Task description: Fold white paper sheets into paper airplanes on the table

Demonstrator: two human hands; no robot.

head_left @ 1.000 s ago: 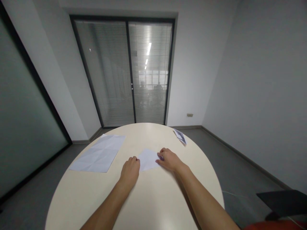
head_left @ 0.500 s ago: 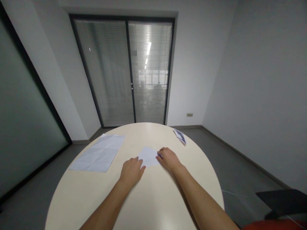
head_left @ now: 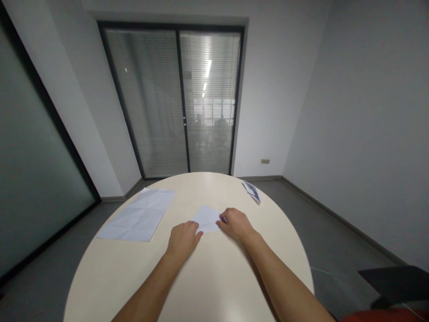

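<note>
A small piece of white paper (head_left: 206, 219) lies on the round table in front of me, one corner pointing away. At its left corner is my left hand (head_left: 182, 238), its thumb and fingers closed around the edge. My right hand (head_left: 235, 222) pinches the opposite corner between thumb and curled fingers. A bit of purple shows under those right fingers, where the paper's edge is partly hidden.
On the left of the cream round table (head_left: 208, 286) lies a large creased white sheet (head_left: 137, 217). A folded white and purple paper piece (head_left: 252, 191) rests near the far right rim. A black and red chair (head_left: 395, 281) stands at the lower right.
My right thumb and fingers have shifted slightly left over the paper's right corner. My left hand stays almost in place.
</note>
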